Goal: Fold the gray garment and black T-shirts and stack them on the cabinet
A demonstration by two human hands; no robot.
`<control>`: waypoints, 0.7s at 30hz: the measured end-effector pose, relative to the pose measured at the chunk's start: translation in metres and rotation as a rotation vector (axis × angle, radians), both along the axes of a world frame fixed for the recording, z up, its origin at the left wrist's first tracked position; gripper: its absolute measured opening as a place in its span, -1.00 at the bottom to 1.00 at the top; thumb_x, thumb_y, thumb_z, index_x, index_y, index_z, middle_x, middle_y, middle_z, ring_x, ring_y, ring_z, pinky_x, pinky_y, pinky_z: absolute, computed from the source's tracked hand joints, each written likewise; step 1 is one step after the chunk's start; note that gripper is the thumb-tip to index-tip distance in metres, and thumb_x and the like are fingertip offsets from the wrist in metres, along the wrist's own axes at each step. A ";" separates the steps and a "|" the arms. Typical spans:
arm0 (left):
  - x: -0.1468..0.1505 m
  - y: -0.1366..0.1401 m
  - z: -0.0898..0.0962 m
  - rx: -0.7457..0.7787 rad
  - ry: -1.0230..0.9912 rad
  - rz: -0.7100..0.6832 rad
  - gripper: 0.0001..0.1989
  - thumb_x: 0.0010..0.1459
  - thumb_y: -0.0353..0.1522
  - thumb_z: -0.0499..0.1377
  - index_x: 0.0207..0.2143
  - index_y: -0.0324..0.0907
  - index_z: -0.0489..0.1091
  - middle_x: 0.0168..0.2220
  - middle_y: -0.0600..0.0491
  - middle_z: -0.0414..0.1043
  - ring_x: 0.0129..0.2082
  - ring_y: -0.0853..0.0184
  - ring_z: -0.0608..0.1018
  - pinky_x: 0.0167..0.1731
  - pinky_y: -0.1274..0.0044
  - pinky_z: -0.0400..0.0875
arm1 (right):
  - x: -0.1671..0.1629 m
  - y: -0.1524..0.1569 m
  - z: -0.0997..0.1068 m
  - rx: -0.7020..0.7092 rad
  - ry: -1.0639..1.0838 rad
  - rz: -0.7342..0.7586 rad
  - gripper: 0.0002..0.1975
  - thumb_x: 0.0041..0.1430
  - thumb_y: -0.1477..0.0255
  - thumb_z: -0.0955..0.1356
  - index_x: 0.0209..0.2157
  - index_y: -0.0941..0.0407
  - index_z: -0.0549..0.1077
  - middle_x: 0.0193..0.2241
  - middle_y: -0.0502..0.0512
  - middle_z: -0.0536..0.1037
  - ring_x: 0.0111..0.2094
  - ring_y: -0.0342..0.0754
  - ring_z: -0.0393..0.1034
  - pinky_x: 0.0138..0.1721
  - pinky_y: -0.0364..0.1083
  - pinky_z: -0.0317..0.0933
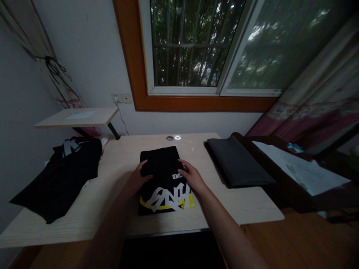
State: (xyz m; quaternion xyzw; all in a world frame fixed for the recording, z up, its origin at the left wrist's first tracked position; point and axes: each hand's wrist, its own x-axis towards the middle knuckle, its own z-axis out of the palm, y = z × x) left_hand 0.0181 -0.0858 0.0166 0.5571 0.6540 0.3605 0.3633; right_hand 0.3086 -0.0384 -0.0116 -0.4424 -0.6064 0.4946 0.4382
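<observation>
A black T-shirt [161,164] lies folded into a neat rectangle on the desk, with white lettering and a yellow-and-white print toward its near edge. At its left edge, my left hand [137,179] grips the cloth, the thumb resting on top. On the opposite edge my right hand [193,177] has hold of it too, with thumb and fingers over the side. The undersides of the fingers are partly hidden. To the left is a loosely spread black garment [71,175] with a grey-white print. A folded dark grey cloth-like item [238,162] rests to the right.
The pale wooden desk [112,216] stands against the wall below a window. A small raised shelf [81,117] with a paper on it is at the back left. On the right, a dark surface carries a white sheet [300,168]. Curtains hang on both sides.
</observation>
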 end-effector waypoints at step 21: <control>-0.019 0.055 0.105 0.556 0.259 0.071 -0.42 0.07 -0.25 0.37 0.18 0.00 0.43 -0.23 0.08 0.36 -0.38 0.39 0.42 -0.19 0.46 0.43 | 0.001 0.057 0.106 0.416 0.016 -0.032 -0.82 0.14 0.33 0.41 -0.28 0.01 0.67 -0.26 0.07 0.62 -0.15 0.00 0.45 0.00 0.02 0.26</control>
